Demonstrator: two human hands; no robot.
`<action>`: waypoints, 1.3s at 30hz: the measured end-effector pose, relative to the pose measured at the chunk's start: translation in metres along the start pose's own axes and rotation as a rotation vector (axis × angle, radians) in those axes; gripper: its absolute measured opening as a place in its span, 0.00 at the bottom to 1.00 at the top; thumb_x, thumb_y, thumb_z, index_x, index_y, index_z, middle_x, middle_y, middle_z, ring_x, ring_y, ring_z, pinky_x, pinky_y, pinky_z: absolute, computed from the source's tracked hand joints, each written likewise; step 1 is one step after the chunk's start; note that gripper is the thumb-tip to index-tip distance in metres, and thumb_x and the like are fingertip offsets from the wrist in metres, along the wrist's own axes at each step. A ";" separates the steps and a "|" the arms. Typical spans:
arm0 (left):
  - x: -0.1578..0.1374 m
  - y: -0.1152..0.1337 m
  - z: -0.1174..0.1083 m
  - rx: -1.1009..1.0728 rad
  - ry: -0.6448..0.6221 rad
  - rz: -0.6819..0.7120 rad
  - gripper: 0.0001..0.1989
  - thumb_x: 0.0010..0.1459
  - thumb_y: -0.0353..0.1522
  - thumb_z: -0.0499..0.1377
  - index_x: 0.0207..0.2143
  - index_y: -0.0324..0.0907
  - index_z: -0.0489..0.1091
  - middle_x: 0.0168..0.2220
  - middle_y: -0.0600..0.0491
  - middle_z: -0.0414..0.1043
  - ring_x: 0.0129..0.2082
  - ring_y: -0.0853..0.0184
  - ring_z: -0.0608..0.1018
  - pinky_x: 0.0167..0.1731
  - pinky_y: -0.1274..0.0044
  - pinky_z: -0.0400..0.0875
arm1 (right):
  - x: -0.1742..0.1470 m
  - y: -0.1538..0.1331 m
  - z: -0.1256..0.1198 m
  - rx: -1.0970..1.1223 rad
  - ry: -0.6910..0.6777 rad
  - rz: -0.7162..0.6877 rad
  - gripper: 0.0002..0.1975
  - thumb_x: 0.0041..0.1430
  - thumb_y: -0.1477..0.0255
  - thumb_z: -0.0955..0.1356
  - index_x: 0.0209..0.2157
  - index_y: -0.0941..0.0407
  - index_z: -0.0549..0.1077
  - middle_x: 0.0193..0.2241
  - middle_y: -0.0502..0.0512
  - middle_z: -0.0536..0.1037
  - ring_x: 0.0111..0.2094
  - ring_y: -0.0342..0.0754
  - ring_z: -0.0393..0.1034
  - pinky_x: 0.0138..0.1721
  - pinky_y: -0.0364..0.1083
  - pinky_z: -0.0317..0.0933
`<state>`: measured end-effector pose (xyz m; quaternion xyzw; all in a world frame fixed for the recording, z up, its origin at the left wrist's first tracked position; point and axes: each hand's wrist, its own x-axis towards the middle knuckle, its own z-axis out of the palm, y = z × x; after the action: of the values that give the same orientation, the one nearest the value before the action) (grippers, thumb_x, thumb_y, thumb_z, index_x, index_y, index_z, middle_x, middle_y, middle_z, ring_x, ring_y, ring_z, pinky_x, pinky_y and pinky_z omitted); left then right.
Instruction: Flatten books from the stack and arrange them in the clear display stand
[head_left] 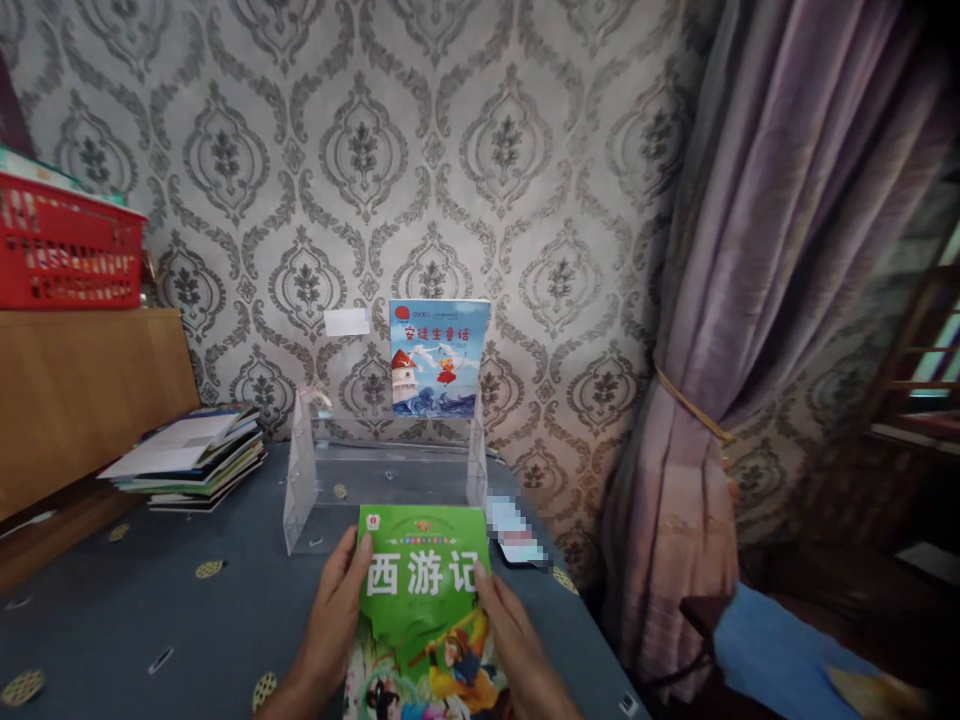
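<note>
A green picture book [424, 610] with large white Chinese characters and cartoon figures faces me, held upright between both hands. My left hand [337, 600] grips its left edge, thumb on the cover. On the opposite edge my right hand [517, 625] is closed the same way. Just beyond the book stands a clear acrylic rack [301, 480] on the table. A blue storybook [436, 360] with red Chinese characters rests upright on the rack's upper right part, close to the wall. The lower part of the green book runs out of view.
A phone [517, 530] lies right of the rack on the dark patterned tablecloth [180, 610]. Stacked books [195, 460] sit at the left, beside a wooden cabinet [90, 390] bearing a red basket [71, 240]. A tied purple curtain [690, 480] hangs at the right.
</note>
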<state>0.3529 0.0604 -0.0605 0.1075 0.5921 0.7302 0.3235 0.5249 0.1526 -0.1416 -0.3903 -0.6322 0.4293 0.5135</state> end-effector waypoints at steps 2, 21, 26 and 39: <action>0.001 0.003 0.003 0.073 0.005 0.086 0.18 0.63 0.37 0.60 0.55 0.47 0.70 0.65 0.52 0.67 0.67 0.58 0.66 0.66 0.65 0.60 | 0.012 -0.012 0.001 -0.001 0.074 0.115 0.30 0.64 0.46 0.63 0.52 0.56 0.76 0.51 0.63 0.80 0.50 0.56 0.77 0.40 0.48 0.74; 0.016 0.026 0.030 0.191 -0.049 0.286 0.34 0.61 0.60 0.50 0.43 0.39 0.75 0.44 0.45 0.79 0.49 0.55 0.78 0.50 0.70 0.73 | 0.047 -0.064 0.016 0.276 0.002 -0.103 0.33 0.60 0.40 0.61 0.34 0.56 0.78 0.29 0.55 0.79 0.35 0.52 0.72 0.37 0.47 0.69; 0.022 0.019 0.031 0.014 -0.063 0.208 0.33 0.55 0.60 0.57 0.42 0.40 0.76 0.40 0.47 0.80 0.47 0.56 0.80 0.52 0.69 0.71 | 0.046 -0.059 0.016 0.337 -0.057 -0.123 0.33 0.59 0.40 0.62 0.36 0.56 0.78 0.32 0.56 0.80 0.35 0.51 0.73 0.39 0.47 0.70; 0.005 0.031 0.036 -0.003 -0.108 0.254 0.37 0.49 0.64 0.58 0.36 0.38 0.78 0.37 0.45 0.81 0.46 0.54 0.80 0.48 0.69 0.74 | 0.038 -0.053 0.013 0.316 -0.010 -0.076 0.32 0.61 0.42 0.63 0.45 0.55 0.78 0.45 0.60 0.82 0.51 0.57 0.74 0.54 0.52 0.68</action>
<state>0.3576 0.0894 -0.0232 0.2204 0.5545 0.7592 0.2599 0.5030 0.1690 -0.0810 -0.2784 -0.5735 0.5058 0.5812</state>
